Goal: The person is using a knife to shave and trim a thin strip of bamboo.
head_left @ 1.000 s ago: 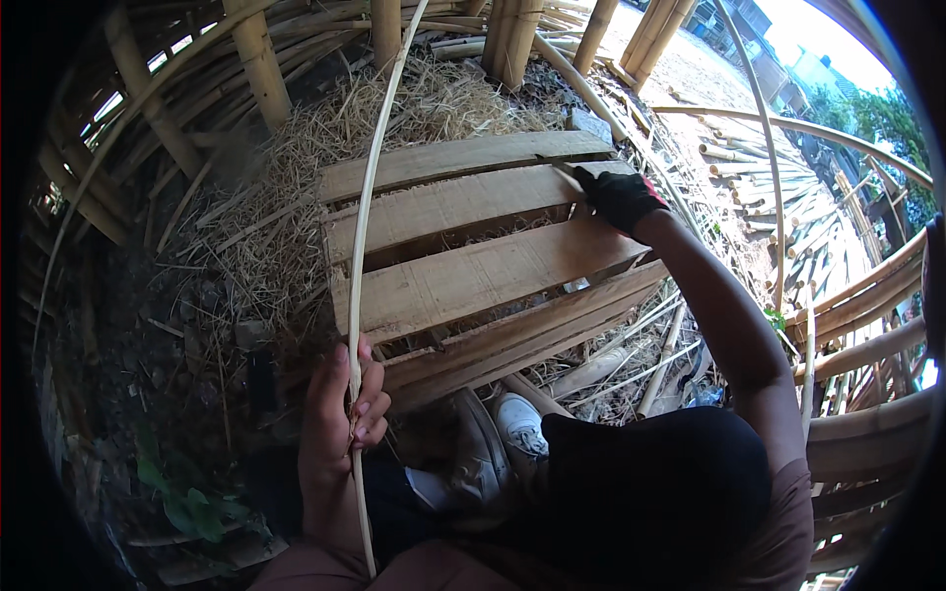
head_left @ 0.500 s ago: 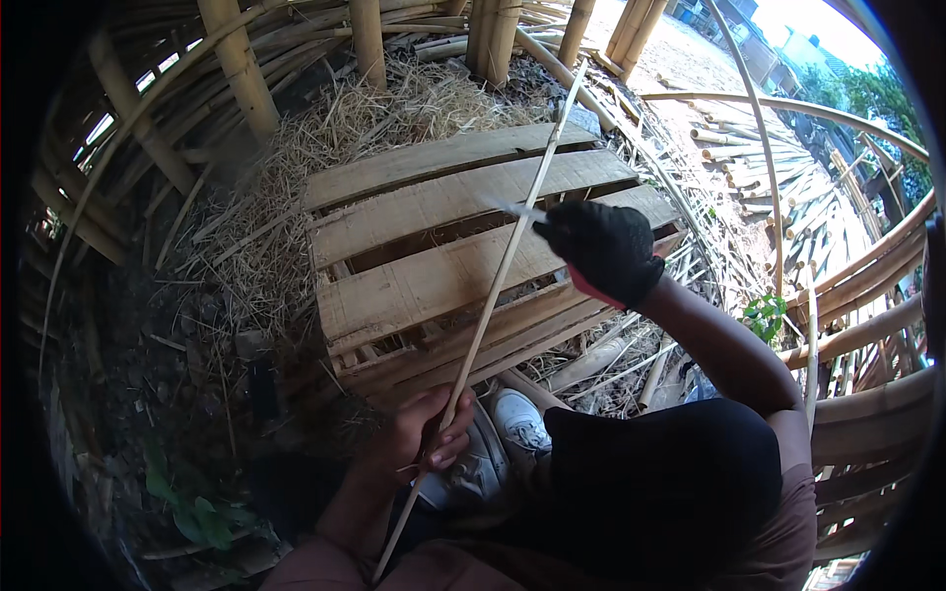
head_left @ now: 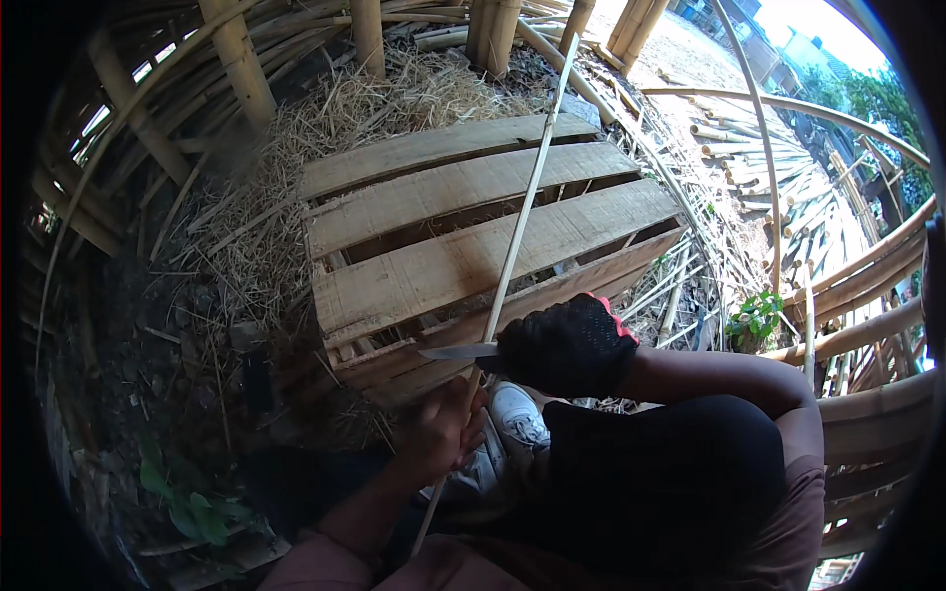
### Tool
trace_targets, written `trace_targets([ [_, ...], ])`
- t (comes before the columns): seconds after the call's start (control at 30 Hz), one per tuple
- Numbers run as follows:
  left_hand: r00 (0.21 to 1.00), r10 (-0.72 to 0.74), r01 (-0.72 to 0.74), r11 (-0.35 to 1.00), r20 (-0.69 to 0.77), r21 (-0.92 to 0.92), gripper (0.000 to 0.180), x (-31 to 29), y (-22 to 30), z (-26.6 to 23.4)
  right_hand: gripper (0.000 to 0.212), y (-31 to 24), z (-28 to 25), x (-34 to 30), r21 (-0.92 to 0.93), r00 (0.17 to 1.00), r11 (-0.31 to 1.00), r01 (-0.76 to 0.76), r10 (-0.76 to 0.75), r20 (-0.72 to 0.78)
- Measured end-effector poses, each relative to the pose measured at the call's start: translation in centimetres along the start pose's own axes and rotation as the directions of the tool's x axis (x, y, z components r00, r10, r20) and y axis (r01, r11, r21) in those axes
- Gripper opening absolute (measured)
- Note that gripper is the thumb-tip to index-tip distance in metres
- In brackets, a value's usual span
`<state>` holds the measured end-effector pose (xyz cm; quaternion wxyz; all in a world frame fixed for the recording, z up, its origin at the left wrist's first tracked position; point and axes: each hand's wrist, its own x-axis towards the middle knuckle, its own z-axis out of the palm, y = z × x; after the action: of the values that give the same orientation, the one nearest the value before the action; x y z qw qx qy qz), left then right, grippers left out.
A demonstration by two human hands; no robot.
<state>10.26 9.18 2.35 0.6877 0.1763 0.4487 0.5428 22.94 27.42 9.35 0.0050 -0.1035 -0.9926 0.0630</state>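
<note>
A long, thin bamboo strip point(head_left: 525, 202) runs slantwise from my lap up past the far edge of the wooden pallet. My bare left hand point(head_left: 441, 427) is wrapped round its lower part. Just above that grip, my right hand point(head_left: 567, 347), in a black glove with red trim, is closed on the handle of a knife point(head_left: 457, 352). The blade points left and crosses the strip close to my left fingers; whether its edge touches the strip I cannot tell. The knife's handle is mostly hidden in the glove.
The slatted wooden pallet point(head_left: 414, 288) stands right in front of my shoes point(head_left: 519, 414). Dry shavings point(head_left: 286, 197) heap behind and left of it. Bamboo posts point(head_left: 236, 64) rise at the back. Cut bamboo poles point(head_left: 754, 177) lie far right, and a bent pole point(head_left: 764, 148) arches there.
My right hand has brought the knife down along the strip, from over the pallet's far slats to just above my left hand. My left hand has shifted slightly.
</note>
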Motion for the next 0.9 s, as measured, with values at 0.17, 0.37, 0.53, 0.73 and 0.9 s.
trace_targets([
  [0.17,0.999,0.034,-0.032,0.997,-0.024,0.071,0.046,0.3,-0.5,0.2,0.039,2.3,1.2,0.2,-0.010,0.973,0.986,0.164,-0.164,-0.164],
  [0.37,0.988,0.070,-0.048,0.986,-0.136,0.157,0.045,0.6,-0.8,0.2,0.036,3.6,1.5,1.1,-0.151,0.949,0.963,0.222,-0.249,-0.195],
  [0.53,0.979,0.178,-0.134,0.931,-0.101,0.340,0.043,-0.2,-1.6,0.0,0.036,14.2,-2.5,4.0,-0.530,0.908,0.756,-0.384,0.204,-0.367],
  [0.73,0.981,0.106,-0.048,0.945,-0.165,0.323,0.040,0.2,-1.8,-1.3,0.044,8.7,-1.9,3.1,-0.259,0.898,0.925,-0.276,0.153,-0.412],
  [0.9,0.932,0.322,-0.150,0.759,-0.165,0.634,0.037,0.5,-1.3,-0.7,0.050,1.3,0.9,-0.1,-0.088,0.985,0.995,0.036,-0.050,-0.163],
])
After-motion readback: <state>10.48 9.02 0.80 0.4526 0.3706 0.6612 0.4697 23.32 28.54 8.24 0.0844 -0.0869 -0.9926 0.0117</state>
